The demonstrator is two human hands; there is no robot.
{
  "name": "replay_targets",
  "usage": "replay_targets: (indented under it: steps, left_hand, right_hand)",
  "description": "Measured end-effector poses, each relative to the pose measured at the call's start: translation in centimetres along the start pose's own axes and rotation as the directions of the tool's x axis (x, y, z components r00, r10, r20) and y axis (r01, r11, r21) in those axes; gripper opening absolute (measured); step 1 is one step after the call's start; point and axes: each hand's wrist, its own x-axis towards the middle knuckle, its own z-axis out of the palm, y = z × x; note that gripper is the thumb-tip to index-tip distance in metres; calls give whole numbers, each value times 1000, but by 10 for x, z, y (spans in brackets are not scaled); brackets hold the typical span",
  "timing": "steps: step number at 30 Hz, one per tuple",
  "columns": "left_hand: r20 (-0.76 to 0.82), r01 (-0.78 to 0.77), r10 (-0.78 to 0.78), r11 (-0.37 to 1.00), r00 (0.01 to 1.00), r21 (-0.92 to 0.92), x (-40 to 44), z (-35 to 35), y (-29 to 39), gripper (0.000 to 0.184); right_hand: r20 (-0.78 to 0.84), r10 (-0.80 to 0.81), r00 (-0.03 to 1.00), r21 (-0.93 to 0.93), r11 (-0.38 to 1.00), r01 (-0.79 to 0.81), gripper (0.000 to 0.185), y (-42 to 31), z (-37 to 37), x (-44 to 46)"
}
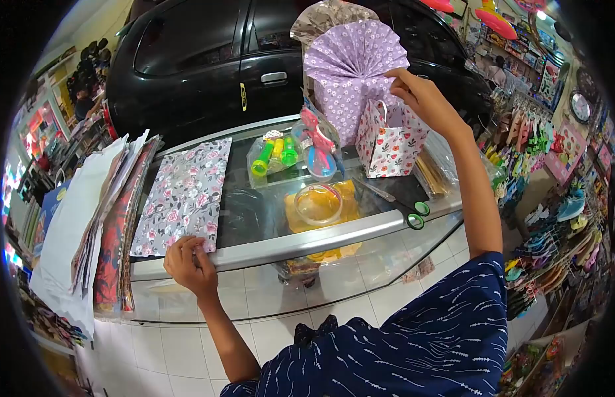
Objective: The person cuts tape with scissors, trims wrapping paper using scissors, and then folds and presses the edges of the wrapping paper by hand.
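At back of counter [287, 246]: lilac box [335, 109] stood upright, pleated fan [357, 47] on top.
Right hand [423, 100]: nearer, at fan's lower right, fingers curled; hold wasn't clear.
Left hand [192, 268]: lay at gray sheet [185, 188] edge, grip unclear.

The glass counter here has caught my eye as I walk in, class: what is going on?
A person's left hand is at the near edge of the flat grey floral piece on the glass counter. Their right hand is at the fan-folded top of the upright purple parcel. Beside that parcel stands a small floral bag; the green-handled scissors lie nearby.
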Motion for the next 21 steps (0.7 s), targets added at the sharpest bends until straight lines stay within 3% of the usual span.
replay_targets:
  steps: [8, 11, 12, 15, 16, 19, 21]
  left_hand:
    - [6, -9, 9, 1000, 1000, 3, -1, 0, -4, 9]
    - [103, -18, 19, 1000, 995, -12, 1, -5, -4, 10]
    - [195, -11, 21, 999, 980, -53, 3, -11, -2, 15]
    - [279, 25, 47, 968, 959, -248, 7, -26, 2, 22]
    - [285, 167, -57, 909, 957, -382, 3, -32, -2, 27]
    - [244, 119, -66, 971, 967, -206, 10, -48, -24, 27]
    - [305, 93, -59, 991, 950, -97, 17, -52, -31, 24]
  right_hand:
    - [-66, 2, 998, 0, 1000, -2, 23, -25, -13, -7]
    - [-48, -49, 998, 20, 999, 50, 24, -47, -10, -10]
    - [-21, -81, 996, 22, 996, 82, 25, -57, -7, -11]
    - [48, -191, 980, 86, 979, 186, 26, -93, 6, -13]
    - [134, -164, 977, 146, 979, 144, 27, -111, 7, -14]
    - [153, -364, 919, 166, 926, 339, 24, -143, 35, -19]
    - [290, -417, 861, 230, 904, 361, 22, -165, 51, -20]
